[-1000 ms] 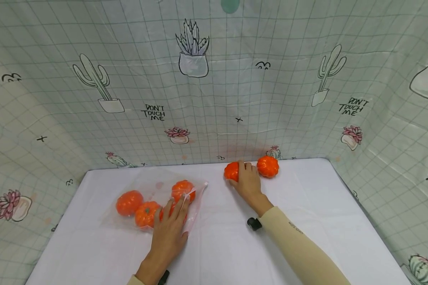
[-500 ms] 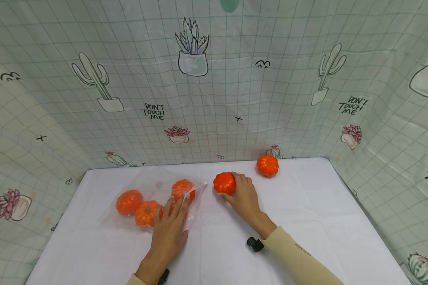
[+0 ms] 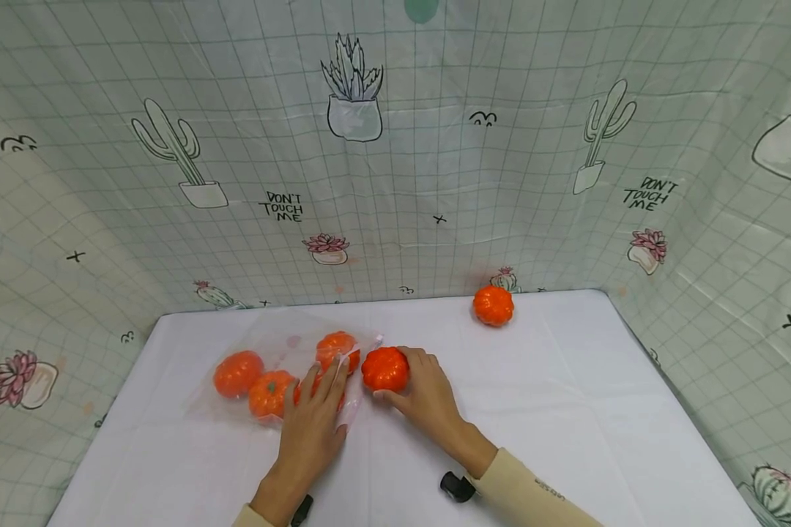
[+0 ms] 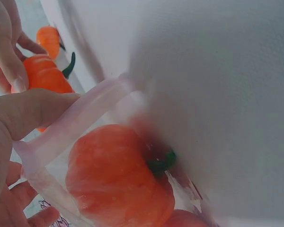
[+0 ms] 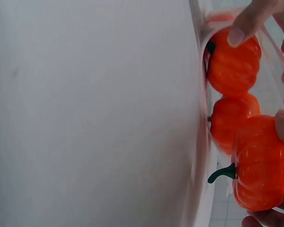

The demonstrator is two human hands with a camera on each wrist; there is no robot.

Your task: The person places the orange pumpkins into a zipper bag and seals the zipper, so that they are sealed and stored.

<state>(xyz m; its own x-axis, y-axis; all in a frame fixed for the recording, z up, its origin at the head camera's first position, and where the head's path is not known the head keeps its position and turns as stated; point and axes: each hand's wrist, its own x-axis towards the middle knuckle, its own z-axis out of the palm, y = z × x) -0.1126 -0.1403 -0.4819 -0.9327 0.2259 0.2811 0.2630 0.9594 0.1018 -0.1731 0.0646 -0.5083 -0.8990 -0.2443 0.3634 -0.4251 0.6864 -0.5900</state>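
My right hand (image 3: 431,402) grips an orange toy pumpkin (image 3: 385,369) from its right side, just right of the bag's mouth. In the right wrist view this pumpkin (image 5: 260,163) shows a curved green stem. A clear plastic bag (image 3: 273,329) with a pinkish rim lies on the left of the table, several orange pumpkins inside. My left hand (image 3: 311,432) holds the bag at its mouth. In the left wrist view the thumb presses along the bag's rim (image 4: 92,106), which stands spread apart. Close inside sits a bagged pumpkin (image 4: 116,177), partly behind the left fingers from above.
Another orange pumpkin (image 3: 493,305) sits at the back right, near the table's rear edge. A patterned curtain (image 3: 395,161) encloses the white table (image 3: 554,395) at the back and sides. A black wrist camera (image 3: 457,486) hangs under the right wrist.
The right hand has brought the pumpkin from the back edge leftward and nearer, up to the bag's mouth. The left hand and the bag have hardly moved.
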